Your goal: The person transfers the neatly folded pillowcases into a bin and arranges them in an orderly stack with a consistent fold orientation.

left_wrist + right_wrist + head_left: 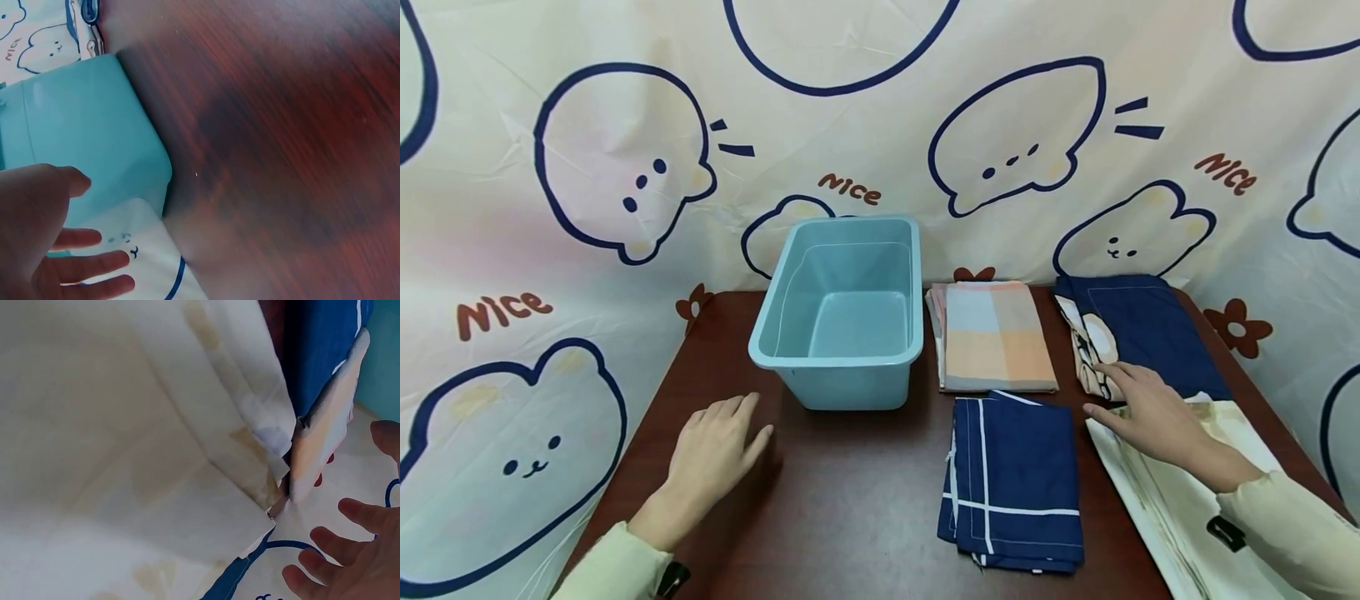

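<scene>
A light blue plastic basin (pixel 835 385) stands at the back of the dark wooden table. My left hand (pixel 715 446) is left of and in front of it, fingers extended, holding nothing; the left wrist view shows the hand (pixel 75 250) with its fingers spread. On the right, my right hand (pixel 1157 417) hovers over folded cloths with its fingers extended. Beneath it lie a cream folded cloth (pixel 1210 467) and a navy folded cloth (pixel 1157 325) with a patterned side. In the right wrist view the hand (pixel 356 550) grips nothing.
A checked pastel folded cloth (pixel 996 333) lies right of the basin. Nearer the front is a navy folded cloth with white lines (pixel 1022 492). A cartoon-printed curtain (pixel 865 142) hangs behind the table (pixel 842 508) and along its sides.
</scene>
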The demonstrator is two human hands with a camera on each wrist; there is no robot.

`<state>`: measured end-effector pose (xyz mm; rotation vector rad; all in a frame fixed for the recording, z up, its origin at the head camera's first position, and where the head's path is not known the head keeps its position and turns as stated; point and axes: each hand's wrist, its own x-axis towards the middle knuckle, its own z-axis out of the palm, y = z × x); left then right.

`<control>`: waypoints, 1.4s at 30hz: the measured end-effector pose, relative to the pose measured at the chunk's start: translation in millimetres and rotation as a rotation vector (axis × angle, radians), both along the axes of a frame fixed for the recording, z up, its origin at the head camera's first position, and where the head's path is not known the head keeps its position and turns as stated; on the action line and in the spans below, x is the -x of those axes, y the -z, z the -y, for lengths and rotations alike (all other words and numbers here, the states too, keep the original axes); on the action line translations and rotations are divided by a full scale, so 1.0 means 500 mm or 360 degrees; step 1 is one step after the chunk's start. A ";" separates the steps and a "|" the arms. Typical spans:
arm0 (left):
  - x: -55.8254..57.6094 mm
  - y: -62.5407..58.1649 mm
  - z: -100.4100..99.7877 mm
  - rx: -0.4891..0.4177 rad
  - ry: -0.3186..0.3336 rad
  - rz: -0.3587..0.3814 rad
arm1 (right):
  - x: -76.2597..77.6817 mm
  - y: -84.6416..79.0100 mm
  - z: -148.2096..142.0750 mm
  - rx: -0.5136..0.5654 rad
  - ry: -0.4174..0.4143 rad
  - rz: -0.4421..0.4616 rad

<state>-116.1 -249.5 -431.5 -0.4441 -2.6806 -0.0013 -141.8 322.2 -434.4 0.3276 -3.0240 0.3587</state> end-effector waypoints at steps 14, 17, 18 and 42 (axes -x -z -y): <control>0.017 0.017 -0.043 -0.0176 0.0099 0.0238 | -0.010 0.001 -0.003 0.0244 -0.0020 0.0143; 0.017 0.023 -0.056 -0.0195 0.0109 0.0267 | -0.010 0.002 0.000 0.0264 -0.0011 0.0177; 0.017 0.025 -0.060 -0.0203 0.0111 0.0278 | -0.010 0.002 0.001 0.0271 -0.0004 0.0188; 0.017 0.042 -0.173 -0.0464 0.0147 0.0563 | -0.015 -0.004 0.030 0.0503 0.0000 0.0271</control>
